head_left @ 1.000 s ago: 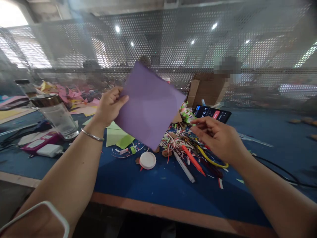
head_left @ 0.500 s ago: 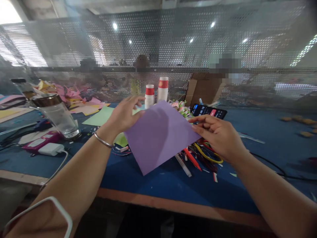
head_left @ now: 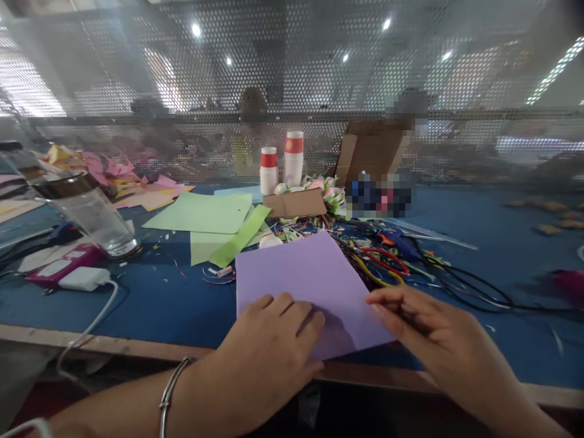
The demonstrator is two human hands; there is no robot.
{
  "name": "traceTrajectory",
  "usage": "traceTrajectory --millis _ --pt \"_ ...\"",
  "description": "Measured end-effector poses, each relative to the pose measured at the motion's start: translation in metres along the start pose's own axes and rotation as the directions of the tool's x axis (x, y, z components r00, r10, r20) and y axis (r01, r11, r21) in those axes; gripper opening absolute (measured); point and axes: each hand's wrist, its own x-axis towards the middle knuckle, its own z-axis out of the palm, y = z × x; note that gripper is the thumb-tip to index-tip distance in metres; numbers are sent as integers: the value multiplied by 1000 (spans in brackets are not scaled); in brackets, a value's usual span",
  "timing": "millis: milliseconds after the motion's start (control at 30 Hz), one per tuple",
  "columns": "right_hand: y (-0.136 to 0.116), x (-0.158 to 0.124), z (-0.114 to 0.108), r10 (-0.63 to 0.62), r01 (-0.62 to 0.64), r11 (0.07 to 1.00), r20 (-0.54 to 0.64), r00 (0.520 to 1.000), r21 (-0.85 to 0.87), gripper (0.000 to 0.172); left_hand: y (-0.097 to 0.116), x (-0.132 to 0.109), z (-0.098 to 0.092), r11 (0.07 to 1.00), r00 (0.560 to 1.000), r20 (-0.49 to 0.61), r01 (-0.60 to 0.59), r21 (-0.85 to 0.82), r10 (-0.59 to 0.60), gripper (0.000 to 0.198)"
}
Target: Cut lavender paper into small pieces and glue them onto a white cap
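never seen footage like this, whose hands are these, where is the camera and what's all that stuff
There's no machine here: these are one person's bare hands, filmed by a camera worn on their head, looking forward and down. The left hand lies over a purple sheet; the fingers of the right hand are at its right edge, though whether they pinch it is unclear. On the blue table you can see green paper, a glass container, stacked paper cups and scattered scraps.
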Motion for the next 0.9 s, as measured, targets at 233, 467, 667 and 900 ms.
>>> traceTrajectory --millis 233,467,667,900 --pt "9 -23 9 -230 241 959 84 970 -152 13 -4 -22 23 1000 991 -130 14 -17 -16 34" --pt "6 -22 16 -445 488 833 208 871 -260 39 -28 -38 21 991 919 -370 -137 14 132 14" --pt "9 -14 20 -419 485 766 245 874 -421 66 -48 -40 14 999 837 -546 -41 -12 27 10" --pt "12 5 18 -434 529 723 302 848 -444 46 -46 -44 -2 1000 760 -650 -7 -15 -5 20"
